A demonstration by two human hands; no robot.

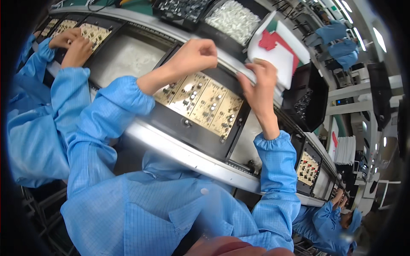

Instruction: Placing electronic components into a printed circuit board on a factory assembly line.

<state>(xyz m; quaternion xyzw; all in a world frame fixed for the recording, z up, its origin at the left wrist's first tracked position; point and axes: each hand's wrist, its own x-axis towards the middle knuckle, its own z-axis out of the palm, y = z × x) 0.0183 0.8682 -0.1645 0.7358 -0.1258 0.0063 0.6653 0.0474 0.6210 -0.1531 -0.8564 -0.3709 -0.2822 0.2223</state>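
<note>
Below my hands lies a panel of tan circuit boards [204, 103] with small raised components, set in a black carrier [179, 123] on a metal conveyor. My left hand [193, 56] hovers over the panel's far left part, its fingers curled and pinched together. Whatever they may hold is too small to make out. Above the panel's far right corner, my right hand [261, 83] is raised, with thumb and fingers apart and nothing visible between them. Neither hand touches the boards.
Beyond the conveyor stand a bin of white parts [232, 19], a bin of dark parts [181, 9], white trays with red pieces [273, 45] and a black bin [304, 100]. At left a co-worker's hands [77, 47] work over other boards. Another person [329, 222] sits far right.
</note>
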